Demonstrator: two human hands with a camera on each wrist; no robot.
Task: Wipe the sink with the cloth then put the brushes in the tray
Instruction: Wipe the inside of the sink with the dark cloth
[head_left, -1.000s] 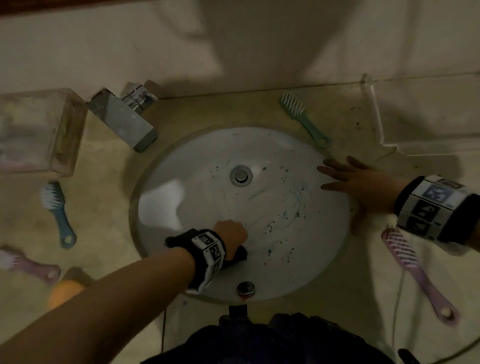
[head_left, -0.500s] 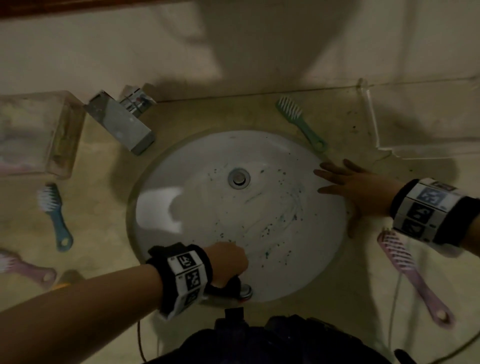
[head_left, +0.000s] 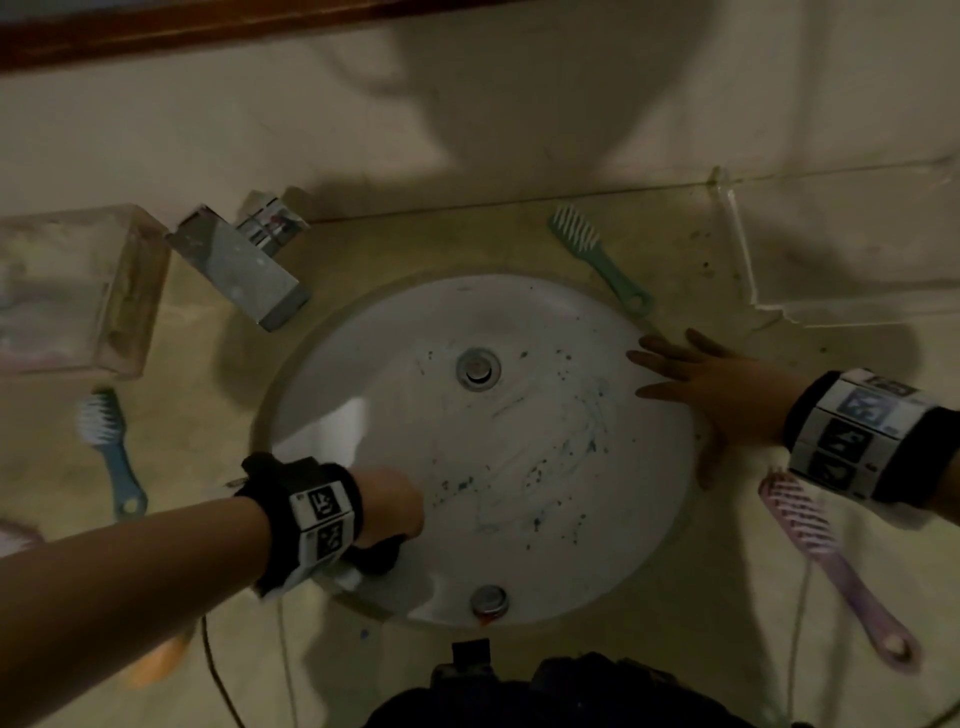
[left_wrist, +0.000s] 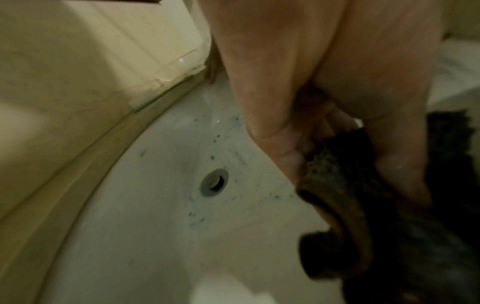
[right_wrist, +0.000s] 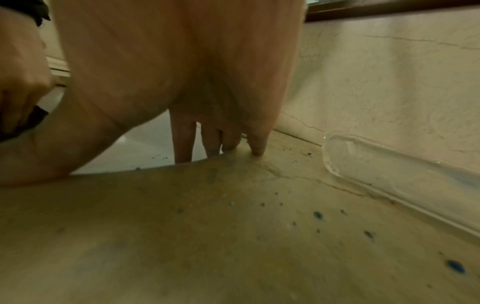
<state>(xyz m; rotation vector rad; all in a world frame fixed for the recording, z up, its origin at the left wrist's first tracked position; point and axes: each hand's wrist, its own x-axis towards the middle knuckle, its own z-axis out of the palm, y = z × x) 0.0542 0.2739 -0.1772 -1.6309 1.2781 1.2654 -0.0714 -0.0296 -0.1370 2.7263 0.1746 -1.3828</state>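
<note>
Left hand (head_left: 392, 506) grip holds dark cloth (left_wrist: 335, 181) in speckled sink (head_left: 519, 312); right hand (head_left: 719, 387) flat on rim

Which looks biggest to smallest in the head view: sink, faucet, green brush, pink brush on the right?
1. sink, by far
2. faucet
3. pink brush, long and thin
4. green brush

The pink brush lies nearer the camera, so its rank over the green one is unsure.

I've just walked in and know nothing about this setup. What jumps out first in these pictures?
A white sink, speckled with blue-green spots, fills the middle of the head view. The left hand grips a dark cloth at its near-left wall, while the right hand rests flat on the right rim. Brushes lie scattered on the counter, among them a pink brush at right.
</note>
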